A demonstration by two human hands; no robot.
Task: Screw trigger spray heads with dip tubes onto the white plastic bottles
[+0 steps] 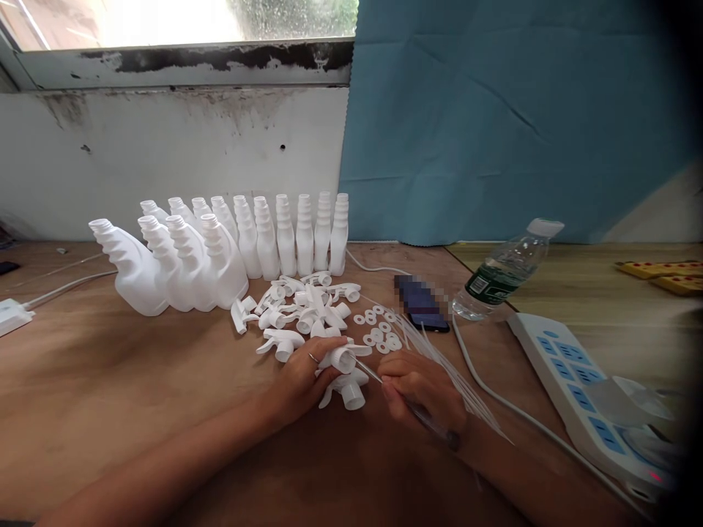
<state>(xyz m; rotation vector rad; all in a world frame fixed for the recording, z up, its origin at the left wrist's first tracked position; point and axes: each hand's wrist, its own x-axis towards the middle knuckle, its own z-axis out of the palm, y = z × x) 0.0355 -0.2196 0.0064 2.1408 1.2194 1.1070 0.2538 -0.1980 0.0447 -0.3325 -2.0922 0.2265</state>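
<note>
My left hand (304, 369), a ring on one finger, is closed around a white trigger spray head (343, 359) with its round collar turned to the right. My right hand (420, 388) grips a slim screwdriver-like tool (369, 371) with a metal shaft and a dark-ended handle. The tool's tip meets the collar's opening; how deep it goes I cannot tell. Just below the left fingers, another spray head (351, 391) lies on the table. Beyond my hands is a pile of loose white spray heads (310, 307). White ring washers (378, 333) lie scattered to its right.
White bottles without caps (211, 256) stand in rows at the back left. Thin clear tubes (439, 351) lie beside my right hand. Further right are a phone (433, 315), a tilted water bottle (497, 278), a power strip (576, 388) and its cable (488, 388).
</note>
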